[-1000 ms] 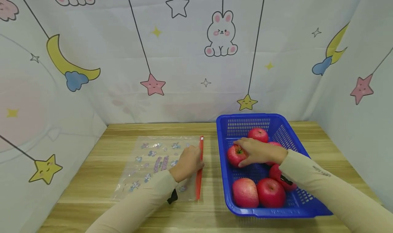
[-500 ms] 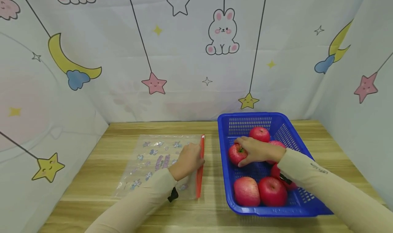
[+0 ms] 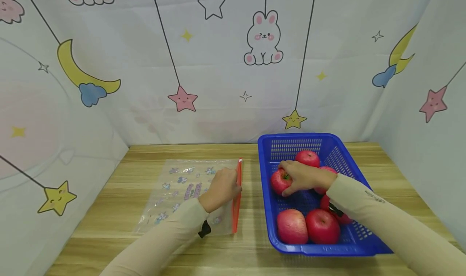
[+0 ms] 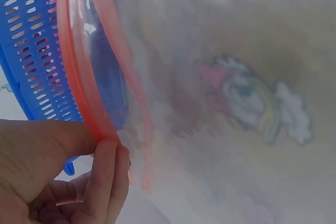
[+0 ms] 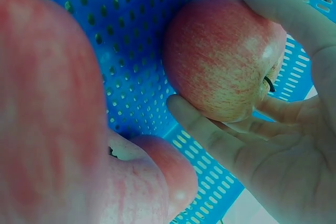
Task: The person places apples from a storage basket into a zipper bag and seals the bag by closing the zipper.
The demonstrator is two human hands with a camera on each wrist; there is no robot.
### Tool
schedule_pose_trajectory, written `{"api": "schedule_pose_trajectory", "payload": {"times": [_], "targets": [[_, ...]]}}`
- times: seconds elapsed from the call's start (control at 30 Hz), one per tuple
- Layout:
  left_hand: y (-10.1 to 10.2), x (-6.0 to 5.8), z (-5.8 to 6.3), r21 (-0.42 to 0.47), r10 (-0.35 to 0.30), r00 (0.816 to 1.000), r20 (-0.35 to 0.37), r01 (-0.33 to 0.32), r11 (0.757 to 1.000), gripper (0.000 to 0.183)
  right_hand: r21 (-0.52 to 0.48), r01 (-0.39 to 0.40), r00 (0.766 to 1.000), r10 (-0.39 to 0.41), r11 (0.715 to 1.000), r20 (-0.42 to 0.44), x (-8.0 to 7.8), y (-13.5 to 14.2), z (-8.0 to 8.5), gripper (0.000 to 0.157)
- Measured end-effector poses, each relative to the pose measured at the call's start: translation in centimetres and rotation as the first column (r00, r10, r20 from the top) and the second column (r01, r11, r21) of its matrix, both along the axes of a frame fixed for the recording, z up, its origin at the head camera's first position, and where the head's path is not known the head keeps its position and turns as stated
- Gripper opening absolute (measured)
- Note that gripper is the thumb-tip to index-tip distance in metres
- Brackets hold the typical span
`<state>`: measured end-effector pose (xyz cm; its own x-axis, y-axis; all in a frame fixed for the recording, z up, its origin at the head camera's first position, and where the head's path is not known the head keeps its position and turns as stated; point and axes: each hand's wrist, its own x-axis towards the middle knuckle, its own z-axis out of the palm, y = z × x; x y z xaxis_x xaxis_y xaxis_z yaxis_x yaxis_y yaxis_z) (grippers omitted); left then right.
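Note:
My left hand point(image 3: 221, 188) pinches the red zip edge point(image 3: 237, 203) of a clear zip bag point(image 3: 156, 211) printed with small cartoon figures. In the left wrist view, thumb and fingertips grip one red strip point(image 4: 79, 72), and a second strip stands apart from it, so the bag's mouth gapes there. Inside the blue basket point(image 3: 266, 203), my right hand point(image 3: 303, 175) has its thumb and fingers around a red apple point(image 3: 279, 182) near the left wall. The right wrist view shows that apple point(image 5: 220, 56) with its stem towards the palm.
Several other apples lie in the basket: two at the front, including a paler one point(image 3: 292, 226), one at the back point(image 3: 308, 158), and others partly hidden under the right arm. The wooden table point(image 3: 251, 251) meets patterned cloth walls point(image 3: 218, 122) at the back and sides.
Both hands keep the same grips, on the bag's zip edge and the apple. The left hand and the zip edge have risen very slightly; the head view has shifted a little.

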<state>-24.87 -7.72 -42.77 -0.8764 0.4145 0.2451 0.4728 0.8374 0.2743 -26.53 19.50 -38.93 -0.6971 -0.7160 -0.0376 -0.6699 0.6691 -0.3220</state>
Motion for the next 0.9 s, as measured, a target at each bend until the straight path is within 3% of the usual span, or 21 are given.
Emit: {"api": "schedule_pose_trajectory", "payload": {"times": [0.4, 0.67, 0.9], "targets": [[-0.1, 0.1, 0.4, 0.041, -0.013, 1.000, 0.021, 0.012, 0.999, 0.046, -0.014, -0.002, 1.000, 0.002, 1.000, -0.021, -0.3, 0.4, -0.2, 0.072], [-0.1, 0.0, 0.4, 0.043, -0.001, 1.000, 0.014, 0.000, 0.999, 0.046, -0.010, 0.047, 0.998, -0.047, 0.999, 0.033, -0.3, 0.6, 0.8, 0.073], [-0.1, 0.0, 0.8, 0.053, -0.001, 0.999, 0.036, -0.001, 0.999, 0.046, -0.058, 0.055, 0.999, -0.054, 0.997, 0.006, -0.5, 0.8, 1.8, 0.069]]}}
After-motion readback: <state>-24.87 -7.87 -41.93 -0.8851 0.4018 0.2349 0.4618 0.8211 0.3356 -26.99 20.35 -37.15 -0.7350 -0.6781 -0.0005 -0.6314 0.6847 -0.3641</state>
